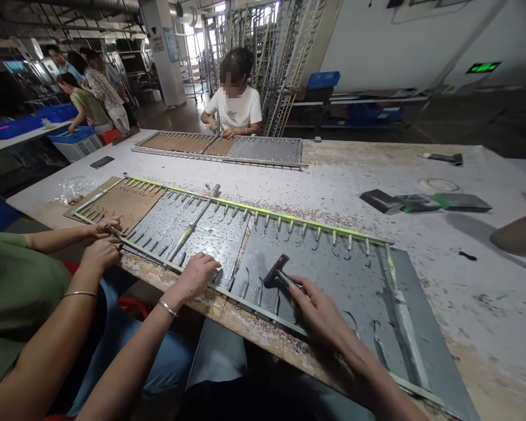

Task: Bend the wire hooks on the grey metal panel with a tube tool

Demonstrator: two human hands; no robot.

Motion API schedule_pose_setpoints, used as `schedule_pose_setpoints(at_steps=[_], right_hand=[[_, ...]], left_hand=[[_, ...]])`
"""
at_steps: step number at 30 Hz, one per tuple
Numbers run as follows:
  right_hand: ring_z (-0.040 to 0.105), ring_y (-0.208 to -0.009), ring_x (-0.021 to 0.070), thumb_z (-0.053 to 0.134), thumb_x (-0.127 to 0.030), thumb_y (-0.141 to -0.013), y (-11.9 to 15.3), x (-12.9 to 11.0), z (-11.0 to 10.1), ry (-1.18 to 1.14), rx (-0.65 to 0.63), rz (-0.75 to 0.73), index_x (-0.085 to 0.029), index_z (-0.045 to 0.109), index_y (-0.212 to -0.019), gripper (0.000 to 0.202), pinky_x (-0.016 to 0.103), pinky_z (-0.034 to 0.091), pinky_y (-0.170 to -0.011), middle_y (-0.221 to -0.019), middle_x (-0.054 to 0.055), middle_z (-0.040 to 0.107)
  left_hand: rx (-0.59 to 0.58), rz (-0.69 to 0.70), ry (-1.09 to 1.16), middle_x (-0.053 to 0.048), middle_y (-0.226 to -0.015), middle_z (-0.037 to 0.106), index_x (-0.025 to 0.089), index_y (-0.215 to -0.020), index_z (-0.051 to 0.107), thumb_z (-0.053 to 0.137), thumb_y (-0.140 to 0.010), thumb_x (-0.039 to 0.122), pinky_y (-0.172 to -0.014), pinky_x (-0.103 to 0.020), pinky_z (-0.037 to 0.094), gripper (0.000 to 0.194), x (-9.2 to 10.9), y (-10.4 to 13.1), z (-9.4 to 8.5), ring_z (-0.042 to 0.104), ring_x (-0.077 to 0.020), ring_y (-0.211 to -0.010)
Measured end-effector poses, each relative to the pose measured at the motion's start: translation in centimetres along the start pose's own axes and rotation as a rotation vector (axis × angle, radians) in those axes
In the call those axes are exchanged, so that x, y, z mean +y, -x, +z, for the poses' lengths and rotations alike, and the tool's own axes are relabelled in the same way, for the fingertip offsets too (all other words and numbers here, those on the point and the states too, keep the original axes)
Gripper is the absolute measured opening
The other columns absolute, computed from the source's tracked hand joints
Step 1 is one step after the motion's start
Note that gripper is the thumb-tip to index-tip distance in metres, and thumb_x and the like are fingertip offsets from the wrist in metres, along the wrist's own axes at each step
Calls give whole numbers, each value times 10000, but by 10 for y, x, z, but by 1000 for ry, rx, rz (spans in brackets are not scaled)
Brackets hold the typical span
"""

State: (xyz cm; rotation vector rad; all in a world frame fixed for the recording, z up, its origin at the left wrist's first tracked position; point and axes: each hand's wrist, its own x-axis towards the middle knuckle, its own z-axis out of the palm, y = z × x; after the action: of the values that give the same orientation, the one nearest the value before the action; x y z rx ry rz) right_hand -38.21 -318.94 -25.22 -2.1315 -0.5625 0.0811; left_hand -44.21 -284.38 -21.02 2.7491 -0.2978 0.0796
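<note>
My right hand point(315, 304) is wrapped round the handle of a small hammer point(277, 272). The hammer's head is over the grey sheet, a little above the near row of hooks. My left hand point(197, 276), with a bracelet at the wrist, is at the near rail of a long metal frame point(315, 221). Its fingers are pinched together at a metal hook point(217, 275), which they partly cover. More hooks line both long rails and point inward. Beneath the frame are grey sheets point(298, 263) and a brown board point(127, 202).
A co-worker in green works with both hands point(103, 251) at the frame's left end. Across the table point(342, 169), another person sits at a second frame point(263, 161). Dark blocks point(425, 202), another hammer point(445, 158) and a plastic bag point(72, 190) lie about.
</note>
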Motion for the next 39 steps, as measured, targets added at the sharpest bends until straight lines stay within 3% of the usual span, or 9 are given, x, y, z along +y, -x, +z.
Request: schedule_pose_setpoints(at_steps=[3, 5, 7, 9, 13, 16, 21, 29, 39], right_hand=[[651, -682, 284, 379, -552, -1082, -5, -5, -29, 324, -25, -195, -190, 696, -987, 490, 357, 478, -565, -836, 104, 677], [659, -885, 324, 370, -497, -1112, -5, -24, -37, 425, 53, -378, -172, 679, -1056, 451, 414, 521, -716, -1073, 167, 667], [639, -989, 310, 370, -408, -1144, -5, -50, -32, 388, -1, -500, -165, 635, -1183, 362, 413, 517, -818, -1137, 154, 644], [642, -916, 257, 368, -305, -1150, -9, -76, -16, 314, -163, -541, -173, 614, -1192, 282, 352, 510, -756, -1080, 113, 645], [643, -820, 220, 526, -147, -1081, -34, -108, 23, 459, -454, -481, -185, 652, -1101, 133, 293, 445, -670, -964, 55, 648], [667, -856, 221, 592, -208, -1099, -60, -120, 45, 600, -584, -348, -190, 673, -1049, 97, 273, 397, -654, -952, 42, 689], [697, -880, 266, 594, -333, -1113, -86, -130, 67, 676, -602, -234, -174, 691, -1130, 187, 282, 389, -631, -945, 84, 726], [718, -913, 314, 563, -435, -1096, -100, -140, 102, 726, -694, -171, -168, 778, -1014, 352, 312, 512, -722, -944, 131, 738], [693, -1053, 330, 682, -430, -1030, -115, -150, 89, 791, -767, -114, -151, 761, -1159, 318, 344, 544, -866, -1052, 181, 725]], left_hand=[[-37, 37, -2, -92, -1015, 690, 211, -1053, 743, 500, -922, 33, -894, -385, 397, 329, -2, -14, 8, 524, -260, -997], [-29, 44, 19, -91, -975, 678, 205, -970, 747, 499, -944, 63, -894, -387, 395, 286, -2, -18, 13, 516, -255, -974], [-4, 39, 46, -88, -935, 669, 195, -907, 741, 477, -950, 59, -891, -382, 401, 300, -3, -20, 18, 517, -249, -959], [30, 45, 101, -84, -918, 664, 188, -896, 740, 452, -939, 28, -890, -367, 410, 332, -5, -19, 22, 521, -239, -957], [46, 69, 176, -76, -948, 659, 196, -943, 768, 436, -936, 5, -901, -346, 414, 384, -12, -16, 20, 520, -226, -973], [-60, 104, 111, -57, -1007, 653, 246, -971, 791, 498, -928, 29, -941, -351, 399, 368, -17, -16, 11, 516, -225, -1015], [-182, 167, 65, -41, -1003, 640, 235, -962, 784, 540, -897, 27, -954, -320, 403, 328, -28, -26, 2, 531, -202, -1000], [-73, 146, 118, -34, -902, 601, 177, -896, 771, 503, -867, 11, -825, -295, 397, 316, -42, -29, 24, 522, -181, -898], [5, 165, 167, -41, -891, 631, 191, -867, 776, 595, -909, 87, -800, -296, 398, 213, -46, -30, 31, 541, -179, -874]])
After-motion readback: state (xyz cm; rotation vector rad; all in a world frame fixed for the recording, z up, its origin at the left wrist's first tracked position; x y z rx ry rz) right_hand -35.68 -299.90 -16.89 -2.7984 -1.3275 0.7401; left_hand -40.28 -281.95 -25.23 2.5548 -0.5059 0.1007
